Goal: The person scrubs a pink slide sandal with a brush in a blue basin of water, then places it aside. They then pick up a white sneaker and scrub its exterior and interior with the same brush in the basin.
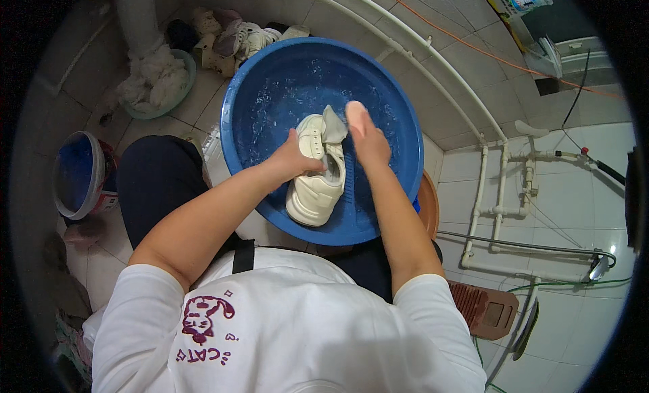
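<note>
A white lace-less shoe [315, 198] rests on the near side of a large blue basin [228, 132] with bubbly water in it. Its toe points away from me, and its pale tongue [334, 126] is pulled up and out. My left hand [295, 158] grips the shoe by its side and opening, the thumb at the collar. Just right of the toe, my right hand [370, 144] is closed around a pale pink brush [355, 114] with a rounded end. Its bristles do not show. A ridged strip [349, 180] runs along the basin wall beside the shoe.
Several shoes [253, 40] lie behind the basin at the far left. A green bowl [192, 78] holds whitish fluffy material. At the left stands a white bucket [91, 173]; at the right, a brown washboard [483, 310], white pipes [478, 203] and a brown basin [428, 207].
</note>
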A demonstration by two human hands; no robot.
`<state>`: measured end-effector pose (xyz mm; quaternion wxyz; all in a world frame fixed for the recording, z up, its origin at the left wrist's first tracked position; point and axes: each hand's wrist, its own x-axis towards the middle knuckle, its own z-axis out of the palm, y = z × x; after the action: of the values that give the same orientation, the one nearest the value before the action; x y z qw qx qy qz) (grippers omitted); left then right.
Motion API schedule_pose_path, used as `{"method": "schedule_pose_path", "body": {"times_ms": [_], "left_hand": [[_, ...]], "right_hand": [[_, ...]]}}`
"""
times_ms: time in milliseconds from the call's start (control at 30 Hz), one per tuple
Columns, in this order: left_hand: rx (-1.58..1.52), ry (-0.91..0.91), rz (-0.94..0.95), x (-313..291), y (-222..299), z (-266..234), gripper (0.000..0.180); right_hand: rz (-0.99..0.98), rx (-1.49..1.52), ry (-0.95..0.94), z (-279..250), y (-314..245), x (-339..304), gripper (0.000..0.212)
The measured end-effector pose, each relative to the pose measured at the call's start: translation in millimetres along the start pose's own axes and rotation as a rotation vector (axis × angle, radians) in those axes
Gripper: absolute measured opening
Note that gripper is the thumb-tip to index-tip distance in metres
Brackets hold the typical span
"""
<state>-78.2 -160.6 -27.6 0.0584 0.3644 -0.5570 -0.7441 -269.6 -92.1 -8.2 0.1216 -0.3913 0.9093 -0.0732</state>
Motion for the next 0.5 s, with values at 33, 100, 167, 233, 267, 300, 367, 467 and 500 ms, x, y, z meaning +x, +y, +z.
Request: {"method": "schedule_pose_path", "body": {"times_ms": [33, 100, 167, 233, 267, 300, 367, 467, 500], "left_hand": [[-0.047, 0.035, -0.006, 0, -2, 3, 0.108], [-0.153, -0.074, 0.019, -19, 13, 7, 0.093], [-0.118, -0.129, 0.011, -16, 5, 7, 0.087], [-0.092, -0.143, 0.0, -13, 2, 6, 0.083], [-0.089, -0.131, -0.009, -12, 1, 6, 0.081], [-0.086, -0.121, -0.017, -11, 0, 7, 0.08], [-0.048, -0.101, 0.02, 1, -10, 3, 0.078], [-0.036, -0.128, 0.072, 18, -24, 2, 0.077], [-0.035, -0.15, 0.091, 21, -24, 4, 0.077]], "right_hand": [[0.02, 0.075, 0.064, 10, 20, 8, 0.056], [0.077, 0.159, 0.117, 45, 76, 24, 0.055], [0.137, 0.176, 0.104, 67, 115, 26, 0.053], [0.184, 0.103, -0.187, 78, 129, 40, 0.051], [0.206, 0.067, -0.332, 79, 128, 43, 0.052], [0.15, 0.155, -0.201, 82, 129, 39, 0.049], [0.001, 0.552, -0.08, 62, 85, 21, 0.05], [-0.235, 0.853, -0.073, 27, 45, -3, 0.053], [-0.314, 0.906, -0.093, 17, 36, -8, 0.054]]}}
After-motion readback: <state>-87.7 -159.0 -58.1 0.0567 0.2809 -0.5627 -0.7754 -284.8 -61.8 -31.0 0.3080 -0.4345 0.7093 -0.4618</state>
